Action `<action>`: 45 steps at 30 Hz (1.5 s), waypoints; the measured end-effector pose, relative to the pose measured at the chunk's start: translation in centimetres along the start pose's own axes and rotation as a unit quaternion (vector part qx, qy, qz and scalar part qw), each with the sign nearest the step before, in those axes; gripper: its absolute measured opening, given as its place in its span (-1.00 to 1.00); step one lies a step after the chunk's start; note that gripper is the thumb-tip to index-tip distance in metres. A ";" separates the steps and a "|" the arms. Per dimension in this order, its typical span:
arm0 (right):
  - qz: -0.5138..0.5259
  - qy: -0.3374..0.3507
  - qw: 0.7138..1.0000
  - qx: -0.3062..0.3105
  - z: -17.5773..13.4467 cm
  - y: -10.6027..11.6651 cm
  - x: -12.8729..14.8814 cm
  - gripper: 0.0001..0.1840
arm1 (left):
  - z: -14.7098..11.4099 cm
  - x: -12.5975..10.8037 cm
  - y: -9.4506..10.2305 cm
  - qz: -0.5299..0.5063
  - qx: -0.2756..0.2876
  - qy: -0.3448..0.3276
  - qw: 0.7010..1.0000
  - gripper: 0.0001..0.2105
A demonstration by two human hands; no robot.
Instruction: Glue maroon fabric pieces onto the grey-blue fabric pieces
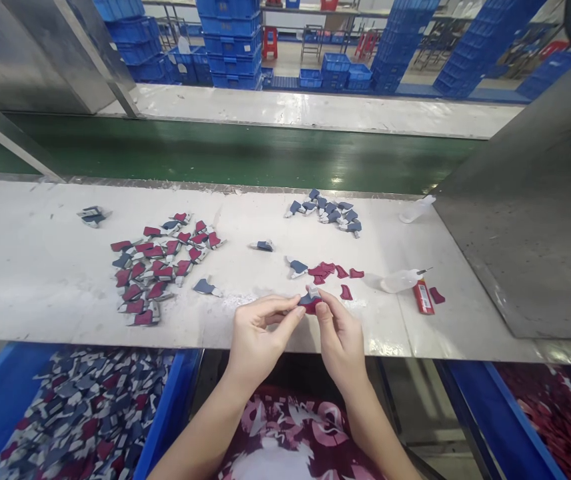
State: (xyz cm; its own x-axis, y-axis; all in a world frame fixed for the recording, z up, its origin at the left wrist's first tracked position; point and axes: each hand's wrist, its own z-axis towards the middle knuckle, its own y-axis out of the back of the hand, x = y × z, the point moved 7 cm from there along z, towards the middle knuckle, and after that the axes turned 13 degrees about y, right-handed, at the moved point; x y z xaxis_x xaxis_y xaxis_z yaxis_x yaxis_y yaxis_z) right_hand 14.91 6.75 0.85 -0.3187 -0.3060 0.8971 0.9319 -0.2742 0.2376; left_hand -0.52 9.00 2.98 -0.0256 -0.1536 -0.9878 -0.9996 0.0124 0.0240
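Between my two hands, over the near edge of the white bench, is a small grey-blue and white plastic part with a dark red piece against it. My left hand pinches its left end with thumb and forefinger. Closed on its right side is my right hand. Just beyond lie loose dark red flat pieces and a single blue and white part. A heap of parts with red faces spreads to the left. Farther back sits a cluster of blue and white parts.
A needle-tipped white bottle lies at right beside a red box; another white bottle is behind. Blue bins stand below the bench, a left bin of parts and a right bin of red pieces. A green conveyor runs behind.
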 end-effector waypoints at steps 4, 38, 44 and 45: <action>0.107 -0.054 0.992 0.025 0.0 -0.7 -0.3 -0.65 | -0.1 -0.2 0.2 0.020 -0.004 -0.021 1.000 -0.89; 0.183 -0.105 0.977 0.018 0.8 -1.6 -1.7 -0.65 | 0.5 1.9 -0.5 0.070 0.003 -0.096 0.993 -0.83; -0.034 0.154 0.987 0.021 1.4 1.1 1.3 -0.49 | -0.1 1.1 -0.4 0.034 0.038 -0.052 0.997 -0.86; -0.066 0.206 0.976 0.031 1.5 1.3 2.0 -0.56 | -0.2 1.0 -0.4 0.030 0.046 -0.045 0.997 -0.86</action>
State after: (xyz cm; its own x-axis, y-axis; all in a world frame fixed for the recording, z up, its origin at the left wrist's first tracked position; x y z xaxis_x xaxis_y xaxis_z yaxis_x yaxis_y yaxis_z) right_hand 15.75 7.15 3.54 -0.4668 -0.6155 0.6350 0.8830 -0.2842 0.3736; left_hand -0.16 8.65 2.02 -0.0808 -0.0606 -0.9949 -0.9911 0.1111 0.0738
